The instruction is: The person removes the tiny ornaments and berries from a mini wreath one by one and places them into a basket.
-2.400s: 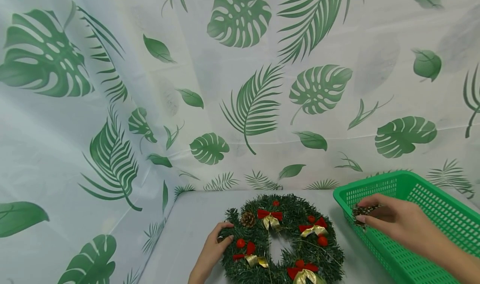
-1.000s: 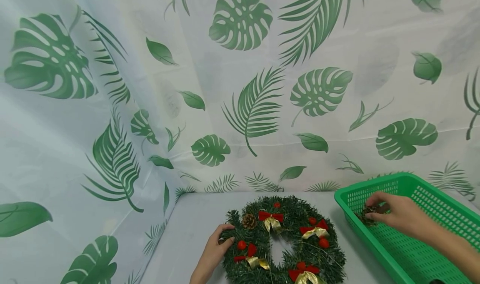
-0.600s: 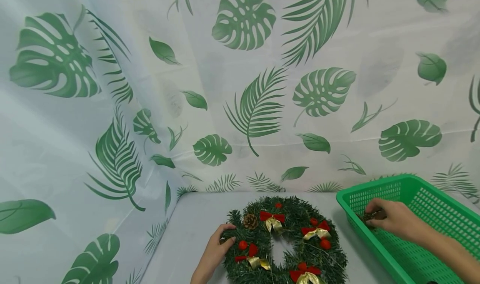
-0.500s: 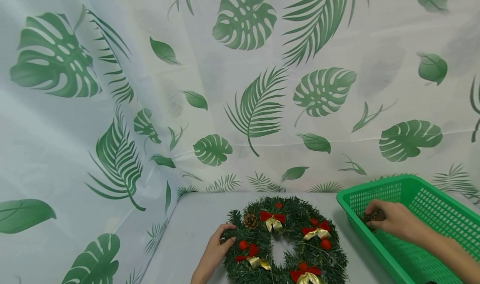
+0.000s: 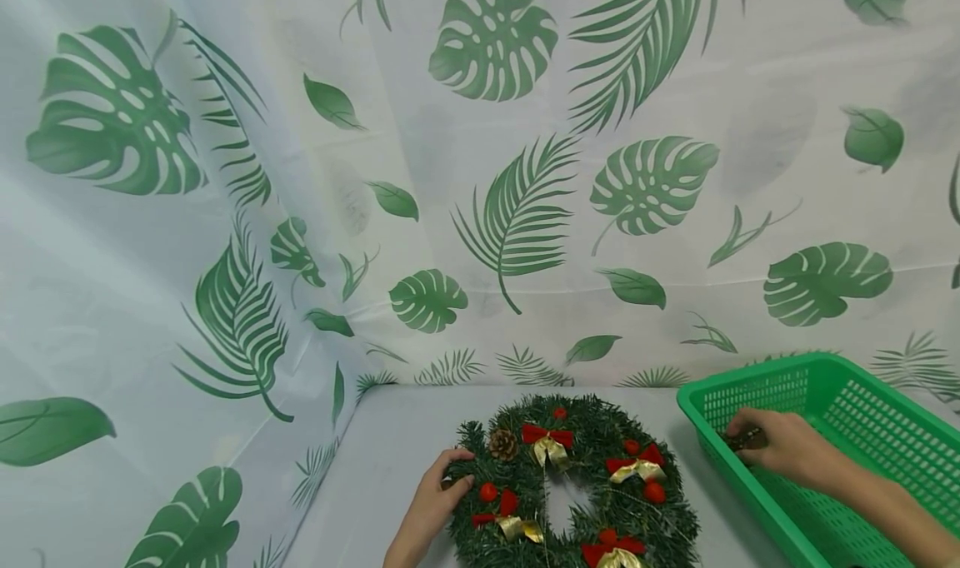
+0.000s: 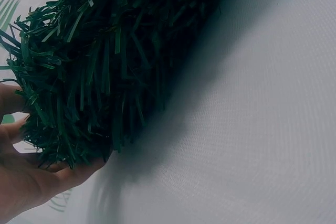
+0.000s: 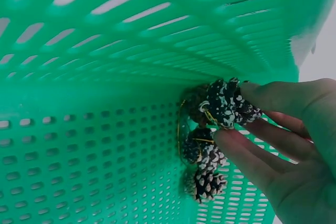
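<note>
White cloth-covered table (image 5: pixel 405 443) carrying 2 items: a green wreath (image 5: pixel 573 485) with red-and-gold bows, red berries and a pine cone, lying flat near the front edge, and a green perforated plastic basket (image 5: pixel 862 435) beside it at right.

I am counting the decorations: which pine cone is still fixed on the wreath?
The plain brown pine cone at the wreath's upper left; the white-speckled cones are in the green basket at the right hand.

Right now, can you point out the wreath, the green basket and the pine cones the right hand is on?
wreath (image 5: pixel 592 435), head view, on the green needles at its upper right.
green basket (image 5: pixel 750 376), head view, on its far rim.
pine cones (image 7: pixel 227 103), right wrist view, on the top cone pinched by the fingers.
</note>
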Demonstrator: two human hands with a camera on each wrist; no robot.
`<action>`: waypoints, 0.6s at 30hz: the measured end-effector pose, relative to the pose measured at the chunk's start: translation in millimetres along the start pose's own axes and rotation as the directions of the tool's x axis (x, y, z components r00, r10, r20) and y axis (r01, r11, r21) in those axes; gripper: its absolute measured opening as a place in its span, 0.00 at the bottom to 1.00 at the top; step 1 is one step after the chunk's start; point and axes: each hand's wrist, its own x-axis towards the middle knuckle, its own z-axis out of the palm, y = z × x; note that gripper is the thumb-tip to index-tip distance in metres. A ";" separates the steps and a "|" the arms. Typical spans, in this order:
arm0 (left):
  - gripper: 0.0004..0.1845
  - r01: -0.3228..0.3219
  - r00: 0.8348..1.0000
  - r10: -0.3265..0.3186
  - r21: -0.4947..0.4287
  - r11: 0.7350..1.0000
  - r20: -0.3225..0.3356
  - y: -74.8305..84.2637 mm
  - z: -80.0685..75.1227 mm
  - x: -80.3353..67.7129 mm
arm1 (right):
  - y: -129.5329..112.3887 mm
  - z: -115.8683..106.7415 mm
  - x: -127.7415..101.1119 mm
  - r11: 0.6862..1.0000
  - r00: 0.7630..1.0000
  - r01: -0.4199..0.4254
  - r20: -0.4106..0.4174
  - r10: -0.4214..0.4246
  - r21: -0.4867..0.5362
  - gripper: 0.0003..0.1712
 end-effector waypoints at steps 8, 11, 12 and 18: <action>0.20 -0.004 1.000 0.004 0.005 1.000 -0.001 1.1 -0.6 1.0 | 3.3 1.8 4.3 0.997 0.999 0.020 -0.025 -0.022 -0.077 0.13; 0.20 -0.008 1.000 0.008 0.000 1.000 0.003 0.7 -1.1 1.0 | 4.8 2.4 5.2 0.996 0.999 0.018 -0.037 -0.022 -0.087 0.13; 0.20 -0.009 1.000 0.009 0.001 1.000 0.003 0.4 -1.3 1.0 | 5.4 2.8 5.4 0.996 0.999 0.019 -0.035 -0.022 -0.083 0.12; 0.19 -0.002 1.000 0.002 0.007 1.000 0.002 -0.7 -0.8 0.0 | 9.7 7.6 5.6 0.997 0.999 0.026 -0.034 -0.029 -0.073 0.11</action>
